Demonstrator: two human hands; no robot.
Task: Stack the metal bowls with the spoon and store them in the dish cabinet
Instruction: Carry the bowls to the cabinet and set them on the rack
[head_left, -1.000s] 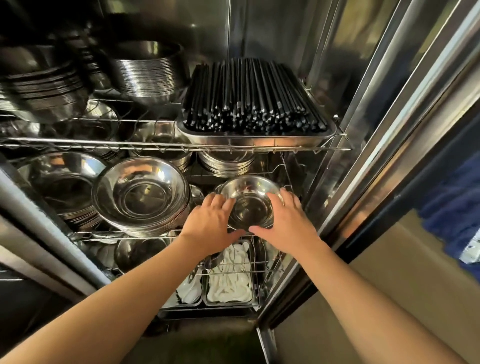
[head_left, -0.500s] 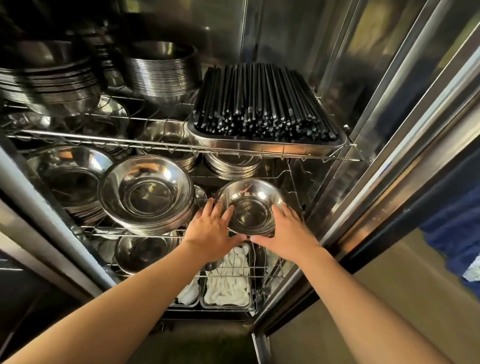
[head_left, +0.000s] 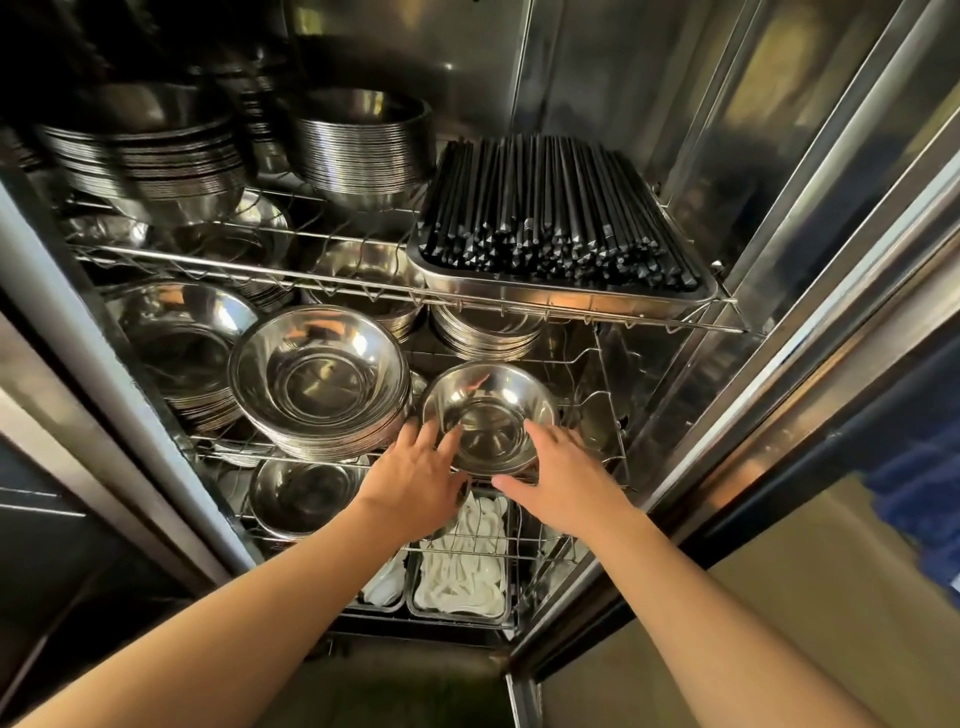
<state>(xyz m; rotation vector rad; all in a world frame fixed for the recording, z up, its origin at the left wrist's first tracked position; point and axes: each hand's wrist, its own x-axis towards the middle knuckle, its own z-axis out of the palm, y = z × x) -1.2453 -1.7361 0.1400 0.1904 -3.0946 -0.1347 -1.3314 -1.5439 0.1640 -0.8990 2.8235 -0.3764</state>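
Observed at centre of frame: small stack of metal bowls (head_left: 488, 415) seated on the middle wire shelf (head_left: 605, 470) of the dish cabinet (head_left: 727, 171), just right of the tall stack of wider bowls (head_left: 319, 382). Left hand (head_left: 415, 488) at the near-left rim, fingers (head_left: 418, 434) spread apart and laid against the bowl wall, not clamped. Right hand (head_left: 563, 480) at the near-right rim, fingers likewise apart, thumb tucked under the near edge. Spoon not made out inside the top bowl; glare too strong to say whether present.

Risks noted, as judgement only:
- Stack sat close to the front edge of the wire shelf. If released there, could tip forward and drop onto the tray of white utensils (head_left: 462, 582) at lower centre.
- Pushed too far left, rim would knock the wider stack, which already overhung its shelf front; possible slide or clatter.
- Polished steel on steel wire: little friction, so an uneven shove from one hand could skew the nested bowls and leave them tilted.
- Raised shelf wires at right of the stack could snag the rim during a push inward.
- Tray of black chopsticks (head_left: 556, 218) overhead at upper centre left limited headroom; lifting rather than sliding could strike the upper shelf.
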